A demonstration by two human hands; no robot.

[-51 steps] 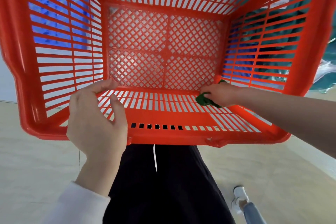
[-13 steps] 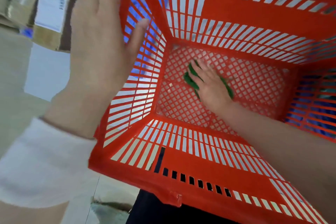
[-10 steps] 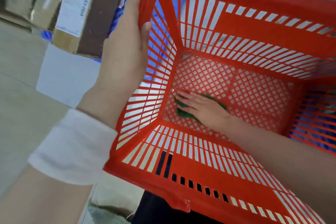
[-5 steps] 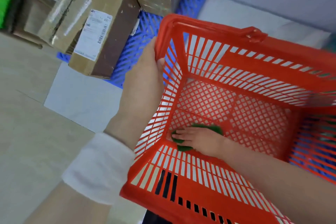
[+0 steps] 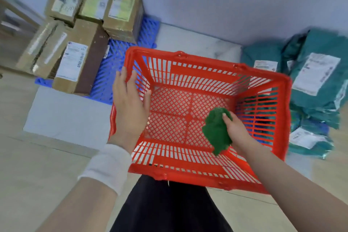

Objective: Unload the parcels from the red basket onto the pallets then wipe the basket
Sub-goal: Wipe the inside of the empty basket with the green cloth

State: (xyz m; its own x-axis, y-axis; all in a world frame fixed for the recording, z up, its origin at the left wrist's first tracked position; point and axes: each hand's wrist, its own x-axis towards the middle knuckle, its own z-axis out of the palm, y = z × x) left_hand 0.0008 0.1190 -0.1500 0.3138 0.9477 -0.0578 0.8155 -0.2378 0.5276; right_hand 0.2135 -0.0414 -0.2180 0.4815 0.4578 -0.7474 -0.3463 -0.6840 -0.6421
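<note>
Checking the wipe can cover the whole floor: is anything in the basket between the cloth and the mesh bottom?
Nothing visible. The red basket holds no parcels; only the right hand, gripping the green cloth, is inside, near the right wall. The left hand holds the left wall.

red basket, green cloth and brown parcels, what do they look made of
The red basket: rigid moulded plastic, slightly glossy; slotted walls and lattice floor in one piece. The green cloth: soft fabric, matte, crumpling in the right hand; weave unclear. The brown parcels: cardboard, apparently taped, with white paper labels.
</note>
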